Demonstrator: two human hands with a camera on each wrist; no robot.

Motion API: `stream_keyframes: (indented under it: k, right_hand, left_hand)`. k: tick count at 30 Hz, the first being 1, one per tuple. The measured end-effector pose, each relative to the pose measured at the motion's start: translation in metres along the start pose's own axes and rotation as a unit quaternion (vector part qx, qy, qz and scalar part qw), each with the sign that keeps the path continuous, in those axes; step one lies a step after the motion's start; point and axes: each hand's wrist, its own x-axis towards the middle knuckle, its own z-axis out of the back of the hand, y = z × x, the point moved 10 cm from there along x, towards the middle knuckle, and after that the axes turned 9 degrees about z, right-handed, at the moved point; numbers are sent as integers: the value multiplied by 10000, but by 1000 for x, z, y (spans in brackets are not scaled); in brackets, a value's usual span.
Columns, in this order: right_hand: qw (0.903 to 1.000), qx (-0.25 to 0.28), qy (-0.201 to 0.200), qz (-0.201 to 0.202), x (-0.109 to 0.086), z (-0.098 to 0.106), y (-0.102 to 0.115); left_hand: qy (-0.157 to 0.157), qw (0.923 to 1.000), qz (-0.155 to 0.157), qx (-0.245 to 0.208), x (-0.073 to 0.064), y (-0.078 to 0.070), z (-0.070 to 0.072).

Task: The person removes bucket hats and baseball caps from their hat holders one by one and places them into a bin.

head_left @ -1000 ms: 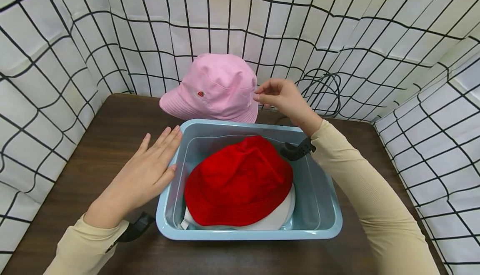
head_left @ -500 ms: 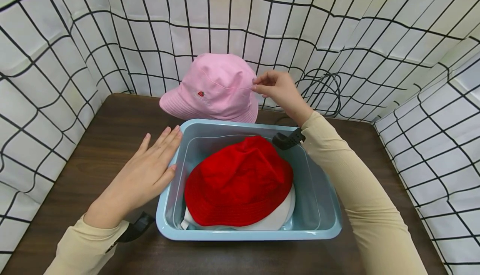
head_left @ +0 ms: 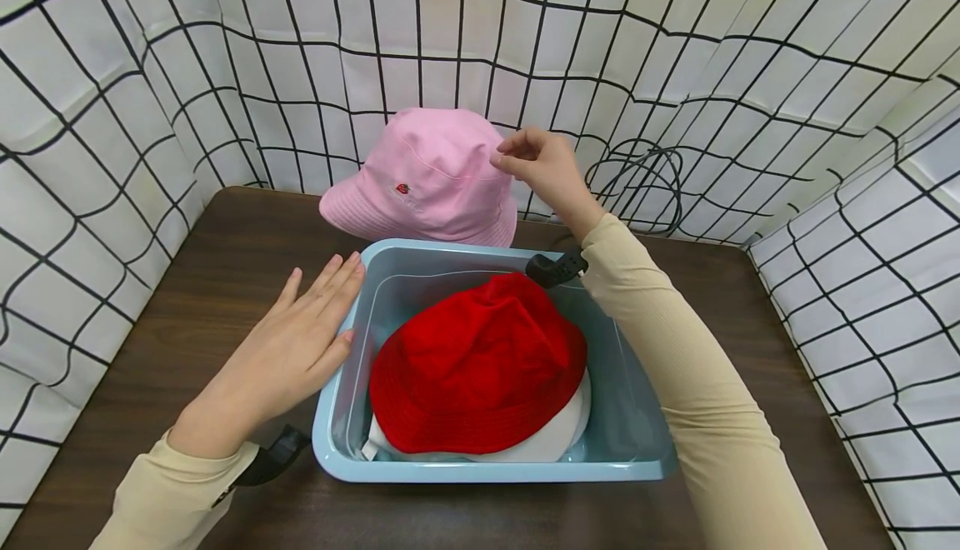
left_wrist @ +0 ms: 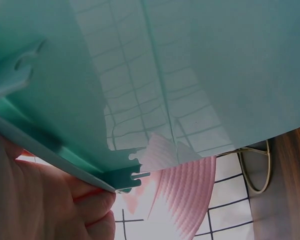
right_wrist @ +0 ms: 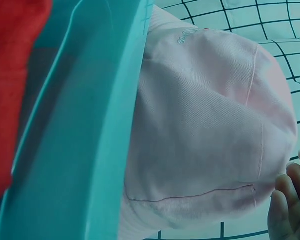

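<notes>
A pink bucket hat (head_left: pixel 442 179) with a small strawberry patch stands behind the blue plastic basin (head_left: pixel 495 471). Close by the right side of its crown is my right hand (head_left: pixel 551 171), fingers bent loosely and thumb toward the hat. The right wrist view shows those fingertips (right_wrist: pixel 285 200) beside the crown; whether they touch it is hard to tell. My left hand (head_left: pixel 288 350) lies with straight fingers along the basin's left rim. Inside the basin a red bucket hat (head_left: pixel 480 367) rests on top of a white hat (head_left: pixel 551 442).
A dark wooden table (head_left: pixel 247 283) carries the basin. White cloth walls (head_left: pixel 420 25) with a black grid enclose the back and sides. Dark coiled cable (head_left: pixel 637 183) sits by the back wall, right of the pink hat.
My right hand has shifted up and left, from the pink hat's lower right side toward its upper crown. The right forearm now crosses the basin's right rim. Hats and left hand stay put.
</notes>
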Motion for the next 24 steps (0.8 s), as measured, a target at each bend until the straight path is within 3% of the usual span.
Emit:
stream_keyframes:
  k: [9, 24]
  right_hand:
    - [9995, 17, -309, 86, 7, -3, -3]
    - [9969, -620, -475, 53, 14, -12, -8]
  left_hand:
    - [-16, 10000, 2, 20, 0, 0, 1]
    - [7, 10000, -4, -32, 0, 1, 0]
